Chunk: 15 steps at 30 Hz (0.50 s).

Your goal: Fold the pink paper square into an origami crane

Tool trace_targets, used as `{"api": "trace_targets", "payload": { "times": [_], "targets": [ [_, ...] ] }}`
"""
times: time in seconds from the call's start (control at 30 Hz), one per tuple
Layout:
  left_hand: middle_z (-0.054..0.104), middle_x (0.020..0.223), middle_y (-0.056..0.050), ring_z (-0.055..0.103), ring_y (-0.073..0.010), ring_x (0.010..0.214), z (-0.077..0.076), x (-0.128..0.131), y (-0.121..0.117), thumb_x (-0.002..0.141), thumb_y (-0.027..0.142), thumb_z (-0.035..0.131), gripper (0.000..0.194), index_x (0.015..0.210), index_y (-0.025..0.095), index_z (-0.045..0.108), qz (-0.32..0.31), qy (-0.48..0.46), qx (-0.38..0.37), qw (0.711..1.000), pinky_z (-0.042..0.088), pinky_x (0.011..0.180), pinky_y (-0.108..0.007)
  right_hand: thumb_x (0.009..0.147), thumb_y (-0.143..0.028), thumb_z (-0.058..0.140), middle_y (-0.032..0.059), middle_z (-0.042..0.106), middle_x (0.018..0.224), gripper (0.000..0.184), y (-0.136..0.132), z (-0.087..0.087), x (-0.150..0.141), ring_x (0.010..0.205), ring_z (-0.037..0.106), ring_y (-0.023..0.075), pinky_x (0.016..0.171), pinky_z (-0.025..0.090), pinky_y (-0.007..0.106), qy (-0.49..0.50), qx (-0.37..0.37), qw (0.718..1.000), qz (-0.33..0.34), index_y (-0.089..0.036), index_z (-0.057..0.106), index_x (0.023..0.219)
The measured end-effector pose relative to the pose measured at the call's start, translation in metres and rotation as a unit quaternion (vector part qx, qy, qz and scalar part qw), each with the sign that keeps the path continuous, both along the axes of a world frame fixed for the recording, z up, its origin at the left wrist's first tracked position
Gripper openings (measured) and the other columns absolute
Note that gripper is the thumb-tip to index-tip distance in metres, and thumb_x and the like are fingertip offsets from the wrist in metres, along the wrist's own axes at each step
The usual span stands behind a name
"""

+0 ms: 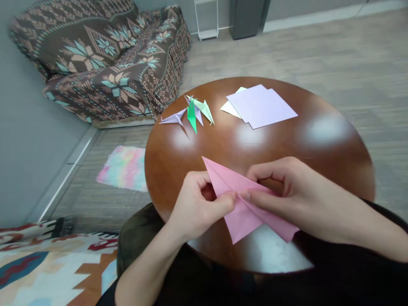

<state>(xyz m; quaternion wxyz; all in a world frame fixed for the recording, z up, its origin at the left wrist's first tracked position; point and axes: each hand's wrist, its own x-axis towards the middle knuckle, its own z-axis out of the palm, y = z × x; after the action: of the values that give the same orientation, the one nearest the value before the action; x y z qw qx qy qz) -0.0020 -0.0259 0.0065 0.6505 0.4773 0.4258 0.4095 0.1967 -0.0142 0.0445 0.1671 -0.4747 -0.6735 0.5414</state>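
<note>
A sheet of pink origami paper [245, 219], partly folded with creases and pointed corners, is held up above the near side of the round table. My left hand [204, 208] pinches its left part, thumb on top and fingers behind the paper. From the right, my right hand [287, 191] grips it with the thumb pressed near the centre and the index finger curled at the upper edge. Both thumb tips almost meet at the middle of the paper. The fingers underneath are hidden.
On the brown table [204, 148], several folded paper cranes [191, 114] in green and lilac lie at the far left. Stacked lilac paper sheets [263, 106] rest at the back, over a pale green sheet [231, 109]. Beyond are a patterned sofa [105, 63] and a fluffy rug [123, 168].
</note>
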Motion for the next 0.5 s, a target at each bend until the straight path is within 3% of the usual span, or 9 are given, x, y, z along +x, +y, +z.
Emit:
{"api": "trace_targets", "payload": {
  "times": [0.23, 0.5],
  "targets": [
    [0.073, 0.070, -0.003, 0.060, -0.0136, 0.060, -0.005, -0.008, 0.008, 0.068, 0.015, 0.087, 0.010, 0.073, 0.014, 0.078, 0.011, -0.004, 0.038, 0.999, 0.049, 0.056, -0.023, 0.084, -0.019, 0.059, -0.0050, 0.043, 0.055, 0.026, -0.001, 0.002, -0.001, 0.050, 0.036, 0.0092, 0.042, 0.024, 0.023, -0.021, 0.015, 0.999, 0.020, -0.020, 0.047, 0.060],
    [0.067, 0.066, -0.001, 0.055, -0.0102, 0.059, -0.014, -0.026, 0.020, 0.078, 0.020, 0.080, 0.012, 0.070, 0.014, 0.073, 0.039, 0.010, 0.072, 0.997, 0.042, 0.056, -0.021, 0.086, -0.022, 0.057, -0.0046, 0.045, 0.057, 0.025, -0.002, -0.002, 0.001, 0.052, 0.039, 0.0100, 0.043, 0.025, 0.024, -0.063, 0.016, 0.997, 0.050, -0.020, 0.049, 0.063]
  ]
}}
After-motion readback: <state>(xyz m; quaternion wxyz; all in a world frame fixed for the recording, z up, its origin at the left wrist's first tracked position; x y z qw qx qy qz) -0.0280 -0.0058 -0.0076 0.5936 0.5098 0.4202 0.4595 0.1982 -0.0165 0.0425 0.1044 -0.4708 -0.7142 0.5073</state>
